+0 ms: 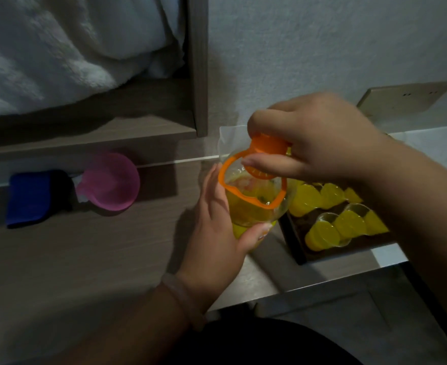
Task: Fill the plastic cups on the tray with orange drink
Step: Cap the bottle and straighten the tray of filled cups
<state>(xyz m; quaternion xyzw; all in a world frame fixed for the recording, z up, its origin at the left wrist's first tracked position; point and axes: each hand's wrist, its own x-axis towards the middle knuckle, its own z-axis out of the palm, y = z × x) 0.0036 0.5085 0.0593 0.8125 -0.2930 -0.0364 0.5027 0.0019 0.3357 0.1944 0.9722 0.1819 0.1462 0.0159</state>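
Low centre, my left hand (217, 233) wraps the jug of orange drink (254, 206); my right hand (322, 143) pinches its orange lid (265, 151) at the rim. Cups (322, 231) on the tray (296, 246), centre right, look mostly full; topping up needs a slow tilt.

Looks like a bedroom or hotel room: fluffy white blanket (59, 48) in a wood-grain shelf niche (198, 75), beige wall socket plate (404, 98).

We've only got the one head cam. It sits up high, facing forward and steeply down at the bench (98, 259), close over the left hand (214, 233) and right hand (322, 138), wall (322, 48) at the far side, tray (303, 225) off right.
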